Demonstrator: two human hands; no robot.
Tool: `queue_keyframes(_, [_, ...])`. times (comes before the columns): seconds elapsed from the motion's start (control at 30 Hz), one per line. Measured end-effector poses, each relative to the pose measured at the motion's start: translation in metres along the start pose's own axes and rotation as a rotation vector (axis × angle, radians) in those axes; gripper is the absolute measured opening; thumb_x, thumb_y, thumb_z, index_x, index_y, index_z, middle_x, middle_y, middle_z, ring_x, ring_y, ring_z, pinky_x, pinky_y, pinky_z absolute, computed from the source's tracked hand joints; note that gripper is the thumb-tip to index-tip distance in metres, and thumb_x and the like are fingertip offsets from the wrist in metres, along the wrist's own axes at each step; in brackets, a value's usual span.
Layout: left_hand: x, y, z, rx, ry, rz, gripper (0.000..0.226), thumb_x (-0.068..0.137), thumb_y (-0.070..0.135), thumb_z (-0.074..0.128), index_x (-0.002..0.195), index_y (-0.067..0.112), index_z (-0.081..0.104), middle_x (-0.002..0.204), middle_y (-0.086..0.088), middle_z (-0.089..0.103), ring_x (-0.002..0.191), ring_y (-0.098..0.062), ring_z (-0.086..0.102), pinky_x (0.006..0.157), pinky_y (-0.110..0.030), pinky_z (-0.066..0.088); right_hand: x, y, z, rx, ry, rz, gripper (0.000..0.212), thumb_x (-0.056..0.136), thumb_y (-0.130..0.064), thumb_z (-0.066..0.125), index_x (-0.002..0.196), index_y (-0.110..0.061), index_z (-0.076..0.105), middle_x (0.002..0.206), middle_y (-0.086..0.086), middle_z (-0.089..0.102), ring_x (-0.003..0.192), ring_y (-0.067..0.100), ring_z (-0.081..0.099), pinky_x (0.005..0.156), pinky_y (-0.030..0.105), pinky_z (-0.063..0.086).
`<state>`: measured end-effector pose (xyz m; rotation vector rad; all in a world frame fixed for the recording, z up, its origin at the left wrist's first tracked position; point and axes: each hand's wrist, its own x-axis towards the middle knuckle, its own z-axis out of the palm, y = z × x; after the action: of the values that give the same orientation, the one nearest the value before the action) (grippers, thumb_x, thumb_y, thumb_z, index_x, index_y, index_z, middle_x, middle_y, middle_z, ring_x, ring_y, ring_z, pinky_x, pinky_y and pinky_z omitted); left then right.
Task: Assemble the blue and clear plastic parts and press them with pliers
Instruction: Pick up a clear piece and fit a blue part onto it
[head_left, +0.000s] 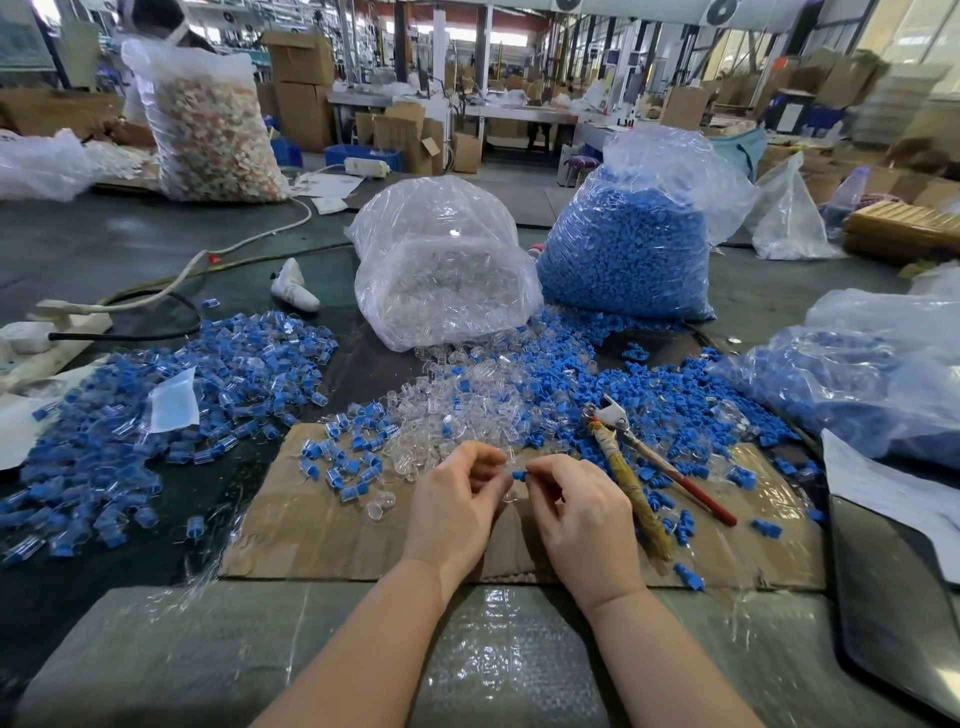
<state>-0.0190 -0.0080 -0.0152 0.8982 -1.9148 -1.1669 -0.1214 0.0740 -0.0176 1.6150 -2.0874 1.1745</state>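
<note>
Blue plastic part (518, 474) pinched in right hand (584, 519) fingertips over cardboard sheet (322, 530) — left hand (457, 512) fingers curled on clear part, barely visible. Pliers (631, 457) lie just right.

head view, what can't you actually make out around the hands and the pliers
- Clear part in the left hand: fingers hide it.
- Blue part: the right hand covers all but its tip.
- Whether the two parts are joined: too small.
- Pliers: jaws partly buried in loose blue parts.
</note>
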Motion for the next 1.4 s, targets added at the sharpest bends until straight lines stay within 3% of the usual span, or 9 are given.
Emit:
queue_keyframes(0.23, [0.0, 0.0001, -0.001, -0.074, -0.001, -0.009, 0.026, 0.08, 0.007, 0.07, 0.073, 0.031, 0.061, 0.071, 0.01, 0.066, 0.066, 0.002, 0.061, 0.063, -0.009, 0.047, -0.0002, 0.001, 0.0011, -0.01, 0.031, -0.032, 0.011, 0.076, -0.004, 0.073, 0.084, -0.011, 0.069, 0.079, -0.002, 0.068, 0.073, 0.016, 0.064, 0.067, 0.03, 0.053])
queue_keyframes(0.4, [-0.0011, 0.0012, -0.0018, -0.059, -0.03, 0.005, 0.026, 0.082, 0.007, 0.069, 0.073, 0.031, 0.061, 0.071, 0.009, 0.066, 0.067, 0.006, 0.06, 0.062, -0.007, 0.045, -0.0006, -0.0002, 0.0012, -0.052, 0.051, -0.05, 0.005, 0.076, -0.011, 0.069, 0.081, -0.012, 0.068, 0.075, -0.002, 0.067, 0.068, 0.016, 0.062, 0.063, 0.026, 0.05])
queue_keyframes(0.6, [-0.0014, 0.0011, -0.0027, -0.05, -0.063, 0.005, 0.024, 0.083, 0.009, 0.067, 0.075, 0.031, 0.062, 0.075, 0.009, 0.066, 0.071, 0.002, 0.061, 0.065, -0.008, 0.047, -0.0017, 0.0008, 0.0022, -0.061, 0.025, -0.062, 0.014, 0.072, -0.004, 0.077, 0.081, -0.011, 0.069, 0.075, -0.001, 0.068, 0.067, 0.016, 0.061, 0.064, 0.025, 0.048])
queue_keyframes(0.83, [-0.0003, 0.0001, -0.0029, -0.087, -0.052, -0.009, 0.021, 0.085, 0.01, 0.065, 0.078, 0.029, 0.062, 0.075, 0.008, 0.066, 0.07, 0.001, 0.061, 0.066, -0.01, 0.048, -0.0004, -0.0014, 0.0016, -0.008, -0.003, -0.065, 0.011, 0.08, -0.01, 0.068, 0.091, -0.01, 0.07, 0.084, 0.0, 0.07, 0.075, 0.018, 0.064, 0.068, 0.029, 0.053])
queue_keyframes(1.0, [-0.0009, 0.0007, -0.0038, -0.091, -0.05, 0.006, 0.02, 0.087, 0.01, 0.062, 0.083, 0.029, 0.061, 0.08, 0.008, 0.066, 0.073, 0.002, 0.061, 0.069, -0.012, 0.048, -0.0007, -0.0015, 0.0005, -0.031, -0.051, -0.065, 0.026, 0.075, -0.006, 0.075, 0.1, -0.009, 0.069, 0.09, 0.003, 0.068, 0.083, 0.021, 0.063, 0.073, 0.034, 0.055])
queue_keyframes(1.1, [-0.0013, 0.0014, -0.0039, -0.084, -0.054, 0.009, 0.022, 0.087, 0.009, 0.062, 0.083, 0.03, 0.062, 0.079, 0.01, 0.066, 0.074, 0.003, 0.061, 0.069, -0.012, 0.049, 0.0001, -0.0025, 0.0006, -0.024, -0.044, -0.058, 0.02, 0.082, -0.016, 0.068, 0.101, -0.009, 0.071, 0.089, 0.003, 0.068, 0.082, 0.022, 0.063, 0.072, 0.037, 0.055])
queue_keyframes(1.23, [-0.0012, 0.0021, -0.0036, -0.079, -0.04, 0.011, 0.023, 0.086, 0.008, 0.063, 0.08, 0.031, 0.061, 0.075, 0.01, 0.065, 0.069, 0.004, 0.06, 0.065, -0.009, 0.046, 0.0016, -0.0063, -0.0014, -0.015, -0.046, -0.053, 0.037, 0.087, -0.037, 0.048, 0.098, -0.01, 0.071, 0.087, 0.001, 0.068, 0.079, 0.02, 0.063, 0.069, 0.034, 0.054])
queue_keyframes(1.4, [-0.0009, 0.0016, -0.0036, -0.093, -0.036, 0.003, 0.019, 0.085, 0.008, 0.065, 0.081, 0.026, 0.063, 0.075, 0.008, 0.066, 0.068, 0.002, 0.06, 0.064, -0.008, 0.046, 0.0017, -0.007, -0.0029, -0.025, -0.074, -0.052, 0.039, 0.086, -0.042, 0.051, 0.098, -0.012, 0.072, 0.084, 0.0, 0.067, 0.077, 0.02, 0.062, 0.066, 0.031, 0.053])
